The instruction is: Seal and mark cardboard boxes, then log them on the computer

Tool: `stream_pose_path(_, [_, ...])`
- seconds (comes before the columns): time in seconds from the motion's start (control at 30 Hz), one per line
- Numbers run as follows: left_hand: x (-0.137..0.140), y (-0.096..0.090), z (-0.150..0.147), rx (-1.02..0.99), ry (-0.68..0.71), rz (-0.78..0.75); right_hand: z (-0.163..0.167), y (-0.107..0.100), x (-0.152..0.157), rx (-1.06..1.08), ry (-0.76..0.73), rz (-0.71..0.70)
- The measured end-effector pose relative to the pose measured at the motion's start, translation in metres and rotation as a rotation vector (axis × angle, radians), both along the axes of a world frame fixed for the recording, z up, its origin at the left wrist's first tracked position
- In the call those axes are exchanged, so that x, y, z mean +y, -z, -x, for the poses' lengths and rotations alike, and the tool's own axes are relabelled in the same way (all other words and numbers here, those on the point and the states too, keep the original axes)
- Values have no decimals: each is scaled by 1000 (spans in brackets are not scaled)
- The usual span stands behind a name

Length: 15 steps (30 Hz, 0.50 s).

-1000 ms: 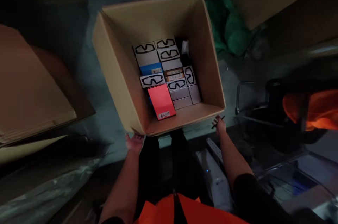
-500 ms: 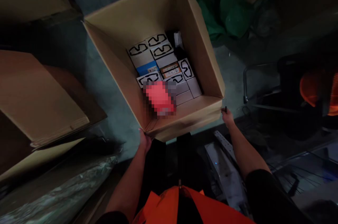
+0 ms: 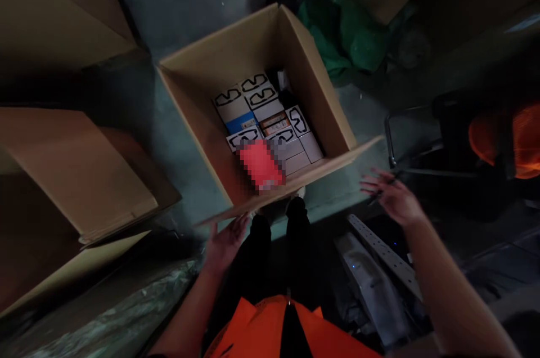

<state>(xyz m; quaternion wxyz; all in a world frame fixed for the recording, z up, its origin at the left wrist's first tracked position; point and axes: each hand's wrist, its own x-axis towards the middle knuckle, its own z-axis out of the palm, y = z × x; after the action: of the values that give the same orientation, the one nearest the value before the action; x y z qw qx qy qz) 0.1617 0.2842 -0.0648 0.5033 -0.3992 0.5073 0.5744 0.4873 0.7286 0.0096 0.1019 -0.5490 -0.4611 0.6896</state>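
Floor [image 3: 198, 14], grey and dimly lit, seen from above in the head view; further cartons [image 3: 84, 161] placed at left, crumpled green sheeting [image 3: 363, 37] at upper right, perforated metal bar [image 3: 388, 259] laid near the right forearm.

Item: open carton [image 3: 236, 45], one, stood askew on the floor just ahead of the wearer's shoe [image 3: 301, 192]. Contents: white boxes printed with eyewear outlines [image 3: 297, 120], blue box [image 3: 240, 122], plain grey boxes [image 3: 310, 147], red box [image 3: 259, 164], partly pixelated, in the near left portion. Near flap [image 3: 333, 164]: seen almost edge-on, its ends extended beyond the walls.

Left hand [image 3: 225, 242]: grip unclosed, held under the flap's left end; whether contact is made cannot be told. Right hand [image 3: 396, 195]: fingers spread, held well apart from the carton; a dark slender item [image 3: 373, 199] appears to be lodged among them, blurred.

Risks, as judged: the flap may be bent or torn if it is pushed at one end only; the red box may be shifted if the carton is tipped; the slender item may be dropped through the loose fingers; the shoe may be caught if the carton is dragged nearer.
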Motion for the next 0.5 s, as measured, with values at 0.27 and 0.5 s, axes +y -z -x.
stream_pose_path(0.27, [48,-17,67,206,305,179,148,111,-182,-452,-196,-122])
stream_pose_path(0.5, [86,17,278,633,481,418,179,151,-214,-713,-379,-122])
